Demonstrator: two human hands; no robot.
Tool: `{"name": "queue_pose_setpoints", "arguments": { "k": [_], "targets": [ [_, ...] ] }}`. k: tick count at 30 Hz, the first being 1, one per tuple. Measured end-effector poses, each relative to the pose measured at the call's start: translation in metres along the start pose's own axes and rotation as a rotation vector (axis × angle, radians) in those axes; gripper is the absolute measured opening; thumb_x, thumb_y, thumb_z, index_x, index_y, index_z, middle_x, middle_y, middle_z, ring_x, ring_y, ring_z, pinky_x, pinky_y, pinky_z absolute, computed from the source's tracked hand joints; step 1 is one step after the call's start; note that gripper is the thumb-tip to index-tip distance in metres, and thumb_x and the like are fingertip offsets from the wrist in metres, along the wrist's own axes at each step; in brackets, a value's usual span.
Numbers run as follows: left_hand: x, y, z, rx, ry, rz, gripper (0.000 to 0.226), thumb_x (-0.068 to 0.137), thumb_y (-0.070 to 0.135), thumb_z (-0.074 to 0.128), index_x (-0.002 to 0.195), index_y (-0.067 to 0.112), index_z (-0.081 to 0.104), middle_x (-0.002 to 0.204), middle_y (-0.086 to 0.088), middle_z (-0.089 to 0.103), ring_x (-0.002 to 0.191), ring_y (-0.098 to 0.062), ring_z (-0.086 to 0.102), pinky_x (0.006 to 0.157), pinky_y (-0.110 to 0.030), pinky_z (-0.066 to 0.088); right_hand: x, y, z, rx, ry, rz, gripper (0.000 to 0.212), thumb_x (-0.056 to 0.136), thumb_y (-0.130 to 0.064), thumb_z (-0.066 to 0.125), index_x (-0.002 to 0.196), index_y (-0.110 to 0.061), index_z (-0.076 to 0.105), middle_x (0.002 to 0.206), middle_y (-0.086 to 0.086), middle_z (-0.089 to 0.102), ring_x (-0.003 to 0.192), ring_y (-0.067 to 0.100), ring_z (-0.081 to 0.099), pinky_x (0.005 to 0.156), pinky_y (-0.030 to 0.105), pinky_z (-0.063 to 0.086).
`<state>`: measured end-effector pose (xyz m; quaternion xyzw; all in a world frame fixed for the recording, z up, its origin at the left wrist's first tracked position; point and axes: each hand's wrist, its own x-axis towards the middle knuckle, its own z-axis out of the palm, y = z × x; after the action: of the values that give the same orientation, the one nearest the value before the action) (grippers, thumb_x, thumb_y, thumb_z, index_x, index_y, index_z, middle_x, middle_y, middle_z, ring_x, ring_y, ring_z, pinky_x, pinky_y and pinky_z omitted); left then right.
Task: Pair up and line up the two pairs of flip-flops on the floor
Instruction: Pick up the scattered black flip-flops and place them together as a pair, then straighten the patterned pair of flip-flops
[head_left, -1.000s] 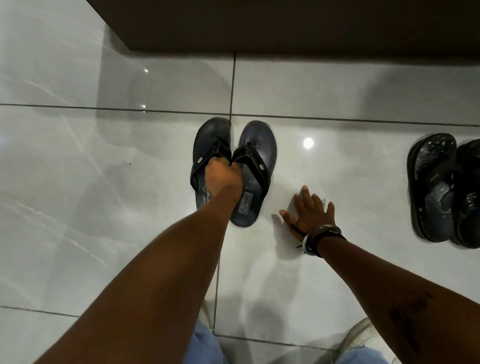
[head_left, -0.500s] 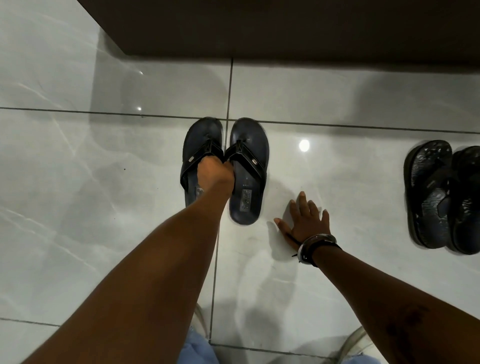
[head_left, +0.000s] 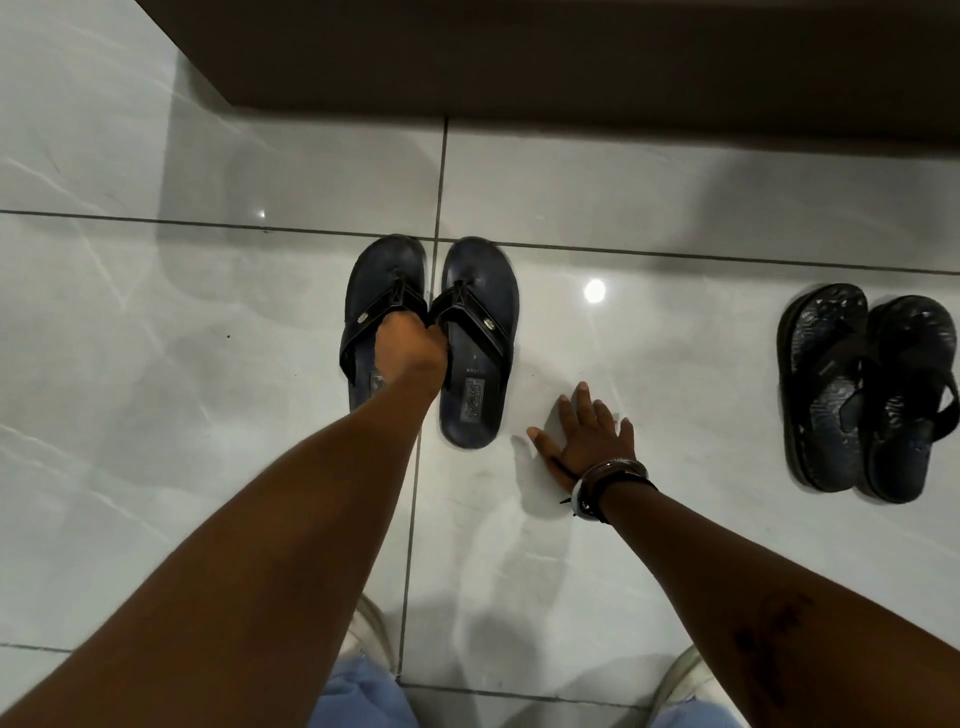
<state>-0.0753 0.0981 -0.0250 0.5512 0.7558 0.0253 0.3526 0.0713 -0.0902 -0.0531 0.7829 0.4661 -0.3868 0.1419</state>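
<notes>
The right hand (head_left: 587, 441) lies flat and spread on the tiled floor (head_left: 156, 389); beyond it the left hand (head_left: 410, 345) is clenched around the inner straps of the navy flip-flops (head_left: 478, 343), side by side; the black flip-flops (head_left: 867, 395) sit paired well right

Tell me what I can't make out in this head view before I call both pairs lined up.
- Heel of the left smooth flip-flop: covered by the left hand and forearm.
- Whether that hand grips one strap or both: fingers curl under, hidden.
- Patterned pair: they overlap, so the inner edges are hidden.
- Sole prints: too small to read.
- Right hand: flat on the floor, holding nothing.
</notes>
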Motion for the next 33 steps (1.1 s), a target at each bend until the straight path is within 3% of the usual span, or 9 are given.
{"name": "queue_pose_setpoints", "arguments": {
  "k": [2,5,9,13,16,19,23,26,33],
  "targets": [
    [-0.006,0.0,0.0,0.049,0.011,0.02,0.033,0.092,0.028,0.059,0.101,-0.001,0.069,0.104,-0.02,0.071,0.098,-0.037,0.067,0.09,-0.04,0.055,-0.002,0.001,-0.01,0.039,-0.027,0.013,0.082,0.089,-0.072,0.02,0.154,-0.024,0.007,0.164,-0.001,-0.007,0.15,0.024,0.005,0.12,0.055,0.007],
    [-0.026,0.005,-0.001,0.225,0.102,0.041,0.046,0.093,0.037,0.053,0.115,-0.004,0.06,0.125,-0.028,0.056,0.112,-0.046,0.057,0.097,-0.05,0.047,-0.007,0.006,-0.031,0.09,0.007,0.035,0.082,0.089,-0.072,0.023,0.154,-0.025,0.006,0.164,-0.001,-0.006,0.15,0.025,0.004,0.12,0.054,0.005],
    [-0.068,0.027,0.017,0.515,0.179,0.522,0.042,0.09,0.036,0.056,0.107,-0.002,0.061,0.111,-0.027,0.058,0.098,-0.046,0.056,0.089,-0.051,0.045,-0.023,0.045,-0.064,0.124,0.091,0.093,0.079,0.091,-0.067,0.025,0.154,-0.022,0.007,0.164,0.003,-0.003,0.15,0.027,0.007,0.119,0.054,0.007],
    [-0.112,0.067,0.069,0.462,0.046,0.835,0.052,0.088,0.043,0.053,0.112,-0.002,0.06,0.118,-0.027,0.061,0.107,-0.043,0.056,0.098,-0.05,0.043,-0.035,0.119,-0.084,0.176,0.208,0.276,0.077,0.093,-0.061,0.032,0.154,-0.017,0.012,0.164,0.008,0.004,0.148,0.029,0.012,0.119,0.053,0.011],
    [-0.137,0.09,0.118,0.461,-0.09,0.846,0.074,0.089,0.05,0.056,0.141,-0.002,0.042,0.15,-0.028,0.038,0.14,-0.041,0.035,0.118,-0.051,0.023,-0.041,0.184,-0.091,0.187,0.345,0.446,0.077,0.092,-0.059,0.04,0.15,-0.01,0.025,0.159,0.016,0.019,0.143,0.035,0.024,0.116,0.052,0.021],
    [-0.16,0.1,0.171,0.521,-0.171,0.886,0.092,0.09,0.056,0.051,0.154,0.002,0.012,0.162,-0.026,0.006,0.151,-0.038,0.006,0.122,-0.052,0.004,-0.046,0.248,-0.086,0.282,0.381,0.59,0.076,0.089,-0.059,0.048,0.145,-0.009,0.034,0.15,0.02,0.031,0.137,0.038,0.031,0.112,0.052,0.027],
    [-0.18,0.104,0.225,0.499,-0.187,0.878,0.096,0.091,0.062,0.043,0.155,0.004,0.001,0.163,-0.023,-0.004,0.152,-0.037,-0.003,0.123,-0.051,0.001,-0.03,0.303,-0.082,0.397,0.386,0.659,0.064,0.087,-0.053,0.057,0.135,-0.013,0.045,0.142,0.019,0.04,0.131,0.04,0.038,0.108,0.051,0.037],
    [-0.187,0.101,0.251,0.541,-0.252,0.789,0.097,0.09,0.066,0.041,0.155,0.006,0.003,0.163,-0.022,-0.006,0.152,-0.036,-0.003,0.123,-0.052,0.001,-0.013,0.317,-0.083,0.43,0.404,0.658,0.057,0.086,-0.053,0.058,0.129,-0.015,0.053,0.136,0.018,0.044,0.128,0.039,0.041,0.105,0.05,0.04],
    [-0.2,0.091,0.259,0.657,-0.288,0.783,0.107,0.085,0.069,0.051,0.155,0.007,-0.001,0.162,-0.023,-0.012,0.15,-0.041,-0.005,0.121,-0.053,0.015,0.002,0.319,-0.085,0.562,0.448,0.657,0.043,0.09,-0.041,0.058,0.124,-0.015,0.061,0.135,0.019,0.044,0.128,0.038,0.041,0.107,0.052,0.038]
  ]
}}
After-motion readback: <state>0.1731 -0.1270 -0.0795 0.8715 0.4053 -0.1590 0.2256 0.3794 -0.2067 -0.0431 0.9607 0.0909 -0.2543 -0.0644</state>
